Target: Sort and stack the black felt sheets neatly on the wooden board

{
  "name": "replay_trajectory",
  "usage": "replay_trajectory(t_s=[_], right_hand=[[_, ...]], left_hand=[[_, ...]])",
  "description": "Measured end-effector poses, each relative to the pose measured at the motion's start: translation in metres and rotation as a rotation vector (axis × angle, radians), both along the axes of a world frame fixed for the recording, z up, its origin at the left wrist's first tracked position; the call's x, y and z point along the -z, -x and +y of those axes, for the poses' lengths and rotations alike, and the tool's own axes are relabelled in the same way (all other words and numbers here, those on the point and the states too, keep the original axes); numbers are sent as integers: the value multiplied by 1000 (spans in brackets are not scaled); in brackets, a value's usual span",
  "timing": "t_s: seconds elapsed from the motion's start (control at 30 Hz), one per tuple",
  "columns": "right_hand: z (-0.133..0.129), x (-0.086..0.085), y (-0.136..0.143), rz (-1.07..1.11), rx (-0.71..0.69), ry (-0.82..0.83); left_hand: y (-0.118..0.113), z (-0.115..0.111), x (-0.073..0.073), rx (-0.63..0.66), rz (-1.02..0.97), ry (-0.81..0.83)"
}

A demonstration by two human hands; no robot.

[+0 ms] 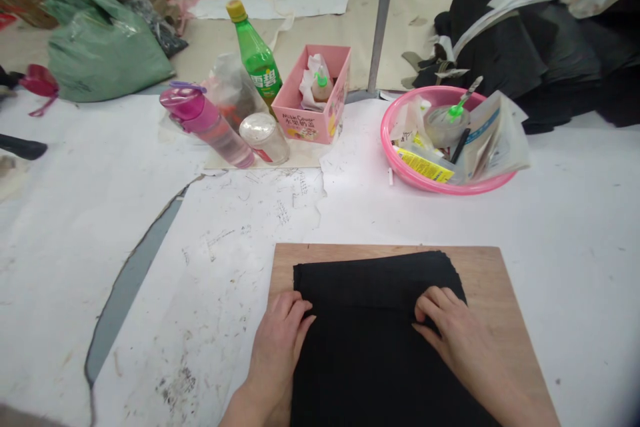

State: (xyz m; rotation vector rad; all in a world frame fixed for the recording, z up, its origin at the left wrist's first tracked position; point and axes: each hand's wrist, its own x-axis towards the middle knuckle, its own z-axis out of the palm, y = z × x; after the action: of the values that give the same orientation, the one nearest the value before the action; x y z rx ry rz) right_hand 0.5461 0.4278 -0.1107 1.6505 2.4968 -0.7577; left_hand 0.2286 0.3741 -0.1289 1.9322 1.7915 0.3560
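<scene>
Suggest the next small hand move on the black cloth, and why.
Probably draw the left hand and right hand slightly apart to tension the black cloth: they're at opposite sides of it, roughly level, with a faint crosswise line between them. The wooden board beneath should give backing.

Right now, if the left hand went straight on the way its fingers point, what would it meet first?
Likely the far part of the black cloth, right ahead of the left hand; depth is unclear, so it might pass just above.
</scene>
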Motion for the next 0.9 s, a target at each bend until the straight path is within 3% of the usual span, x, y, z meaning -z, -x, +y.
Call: replay_trajectory(t_s=[0.17,0.4,0.7,0.9], right_hand=[[3,3,-10,12,-36,21],[0,17,-34,56,34,25],[-7,16,-67,-30,217,74],[-10,30,-79,62,301,86]], left_hand=[[-1,13,-13,29,28,86],[-3,32,-27,32,40,272],[-1,32,-24,-51,-13,323],[-2,30,-23,-183,-37,382]])
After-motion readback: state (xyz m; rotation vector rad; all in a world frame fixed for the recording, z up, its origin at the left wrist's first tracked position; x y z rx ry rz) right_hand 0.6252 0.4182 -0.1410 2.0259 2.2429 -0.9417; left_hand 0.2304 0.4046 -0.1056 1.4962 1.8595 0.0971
